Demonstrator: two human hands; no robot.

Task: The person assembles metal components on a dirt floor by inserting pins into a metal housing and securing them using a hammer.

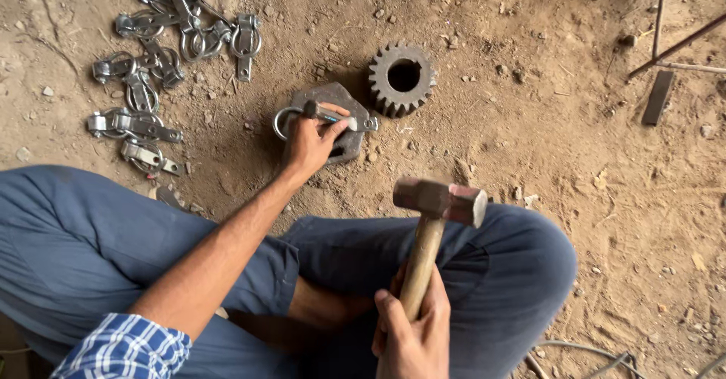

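Gripped: right hand [412, 334] closes round the hammer [435, 216] handle, head raised above the knee; left hand [308, 143] pinches a metal clip [321, 114] on the steel block [340, 122].

Head view: the clip lies across the block on the dirt, beside a gear [401, 79], with the fingers [336, 129] right on the clip. A blow landing off line could likely strike those fingers, since they sit so near the target; a loose hold might let the clip skip off into the dirt. Finished clips [162, 61] lie well apart, left.
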